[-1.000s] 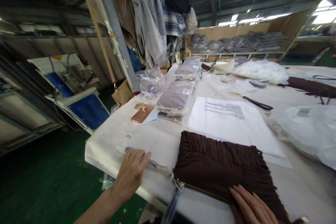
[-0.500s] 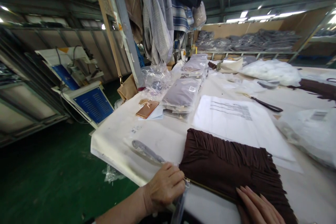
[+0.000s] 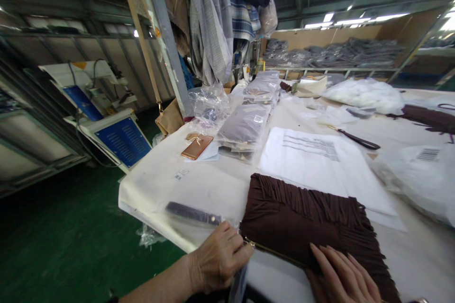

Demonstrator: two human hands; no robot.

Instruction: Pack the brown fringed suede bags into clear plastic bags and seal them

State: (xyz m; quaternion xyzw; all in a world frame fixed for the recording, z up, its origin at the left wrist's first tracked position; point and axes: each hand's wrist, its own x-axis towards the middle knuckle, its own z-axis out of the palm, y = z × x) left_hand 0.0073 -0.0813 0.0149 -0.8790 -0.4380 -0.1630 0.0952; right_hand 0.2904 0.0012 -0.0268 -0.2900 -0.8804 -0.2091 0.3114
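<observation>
A dark brown gathered-fabric pouch (image 3: 293,220) lies on the table, its gold zipper (image 3: 280,253) along the near edge. At its near left corner my left hand (image 3: 222,255) is closed around a dark wrist strap (image 3: 194,213) in clear plastic. One end of the strap reaches left across the table; the other hangs below my fingers. A small metal clasp (image 3: 251,243) shows by my fingertips. My right hand (image 3: 343,272) lies with fingers stretched out on the pouch's near right part; its thumb is mostly hidden.
Beyond the pouch are white printed sheets (image 3: 309,156), a stack of bagged grey items (image 3: 245,125) and a phone (image 3: 197,147). A loose black strap (image 3: 359,138) and clear bags (image 3: 419,180) lie to the right. The table's left edge drops to a green floor (image 3: 71,241).
The strap's far end has swung a little left and down, showing its stud. My left hand stays at the pouch corner. My right hand has shifted slightly left on the pouch.
</observation>
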